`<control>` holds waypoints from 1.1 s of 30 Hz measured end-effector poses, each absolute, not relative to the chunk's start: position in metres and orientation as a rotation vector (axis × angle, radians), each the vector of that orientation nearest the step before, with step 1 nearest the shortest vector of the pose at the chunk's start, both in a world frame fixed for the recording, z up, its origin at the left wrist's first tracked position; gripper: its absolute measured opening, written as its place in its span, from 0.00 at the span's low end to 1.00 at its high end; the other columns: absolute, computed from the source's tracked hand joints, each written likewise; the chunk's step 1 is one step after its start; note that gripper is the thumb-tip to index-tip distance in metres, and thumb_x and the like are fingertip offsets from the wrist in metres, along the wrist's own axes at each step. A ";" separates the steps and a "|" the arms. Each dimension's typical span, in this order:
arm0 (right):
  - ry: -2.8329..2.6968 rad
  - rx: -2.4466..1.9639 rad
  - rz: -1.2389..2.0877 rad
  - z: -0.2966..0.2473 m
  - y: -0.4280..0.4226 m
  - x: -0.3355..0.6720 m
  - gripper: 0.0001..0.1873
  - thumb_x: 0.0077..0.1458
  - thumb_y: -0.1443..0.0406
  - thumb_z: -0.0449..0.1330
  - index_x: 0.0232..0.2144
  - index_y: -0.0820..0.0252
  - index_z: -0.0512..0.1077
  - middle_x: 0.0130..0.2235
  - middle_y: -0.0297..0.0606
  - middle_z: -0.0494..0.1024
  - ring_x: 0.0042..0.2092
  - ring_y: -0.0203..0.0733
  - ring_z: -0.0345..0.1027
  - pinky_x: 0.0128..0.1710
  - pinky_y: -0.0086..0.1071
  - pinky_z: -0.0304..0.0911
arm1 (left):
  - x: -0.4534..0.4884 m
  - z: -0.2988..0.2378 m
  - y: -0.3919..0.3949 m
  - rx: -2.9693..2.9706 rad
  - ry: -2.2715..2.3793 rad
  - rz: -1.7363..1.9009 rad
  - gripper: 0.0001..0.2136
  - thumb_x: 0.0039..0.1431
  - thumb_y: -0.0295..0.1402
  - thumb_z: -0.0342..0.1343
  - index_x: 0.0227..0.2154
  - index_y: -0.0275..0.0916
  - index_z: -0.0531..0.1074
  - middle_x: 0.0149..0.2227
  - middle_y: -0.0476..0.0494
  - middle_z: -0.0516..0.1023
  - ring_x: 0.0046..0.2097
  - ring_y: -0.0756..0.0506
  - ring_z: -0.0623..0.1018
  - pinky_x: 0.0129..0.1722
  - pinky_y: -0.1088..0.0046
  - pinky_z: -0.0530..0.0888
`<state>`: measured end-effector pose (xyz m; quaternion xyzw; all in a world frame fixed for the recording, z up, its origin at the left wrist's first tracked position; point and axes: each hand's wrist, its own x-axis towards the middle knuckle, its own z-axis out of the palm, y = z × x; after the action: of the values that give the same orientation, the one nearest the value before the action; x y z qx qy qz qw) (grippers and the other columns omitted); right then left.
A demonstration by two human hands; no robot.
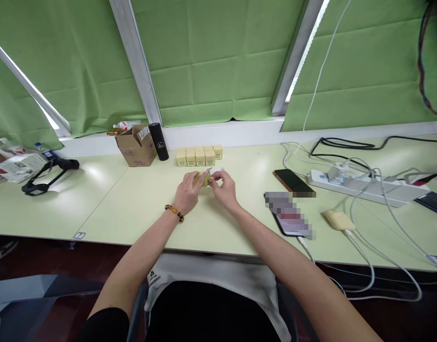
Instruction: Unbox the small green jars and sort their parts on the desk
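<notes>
Both my hands meet over the pale green desk (140,209), a little in front of a row of several small cream boxes (199,156). My left hand (189,191), with a beaded bracelet on the wrist, is closed around a small cream box (202,179) with a green patch. My right hand (223,187) pinches a small white piece (216,171) at the same box's right end. What the white piece is I cannot make out.
An open cardboard box (135,146) and a black cylinder (158,141) stand at the back left. A black headset (47,175) lies far left. Right of my hands lie two phones (292,182), a cream mouse (338,220), a power strip (364,187) and tangled cables.
</notes>
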<state>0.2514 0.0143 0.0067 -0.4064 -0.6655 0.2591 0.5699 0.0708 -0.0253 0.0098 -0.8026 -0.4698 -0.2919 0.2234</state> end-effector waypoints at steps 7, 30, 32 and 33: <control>-1.177 -0.818 1.065 0.009 0.026 0.252 0.26 0.54 0.40 0.64 0.36 0.52 0.65 0.35 0.32 0.75 0.38 0.42 0.73 0.35 0.39 0.78 | 0.060 0.010 -0.020 -2.181 -1.392 -0.994 0.33 0.68 0.22 0.48 0.74 0.47 0.56 0.61 0.30 0.68 0.62 0.35 0.68 0.46 0.63 0.81; -1.962 -1.325 0.673 0.010 0.018 0.266 0.09 0.67 0.60 0.51 0.42 0.50 0.72 0.41 0.35 0.83 0.40 0.45 0.73 0.35 0.35 0.58 | 0.044 0.008 0.003 -2.182 -1.446 -3.267 0.30 0.61 0.44 0.67 0.63 0.42 0.68 0.59 0.34 0.78 0.52 0.38 0.82 0.53 0.56 0.80; -1.958 -1.331 0.677 0.012 0.017 0.265 0.10 0.67 0.59 0.52 0.44 0.51 0.72 0.43 0.37 0.83 0.42 0.47 0.74 0.36 0.36 0.60 | 0.045 0.010 0.001 -2.188 -1.441 -3.301 0.27 0.62 0.42 0.66 0.62 0.40 0.70 0.59 0.34 0.79 0.55 0.37 0.82 0.56 0.54 0.78; -1.949 -1.318 0.672 0.013 0.016 0.265 0.11 0.67 0.59 0.52 0.45 0.51 0.73 0.44 0.38 0.84 0.44 0.48 0.75 0.38 0.37 0.62 | 0.046 0.011 0.000 -2.192 -1.446 -3.308 0.26 0.63 0.42 0.65 0.61 0.39 0.71 0.59 0.34 0.79 0.56 0.37 0.81 0.58 0.54 0.77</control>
<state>0.2651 0.0162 0.0126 -0.5063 -0.7491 0.2581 0.3405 0.0457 0.0003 0.0109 -0.4448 -0.2934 -0.6714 -0.5151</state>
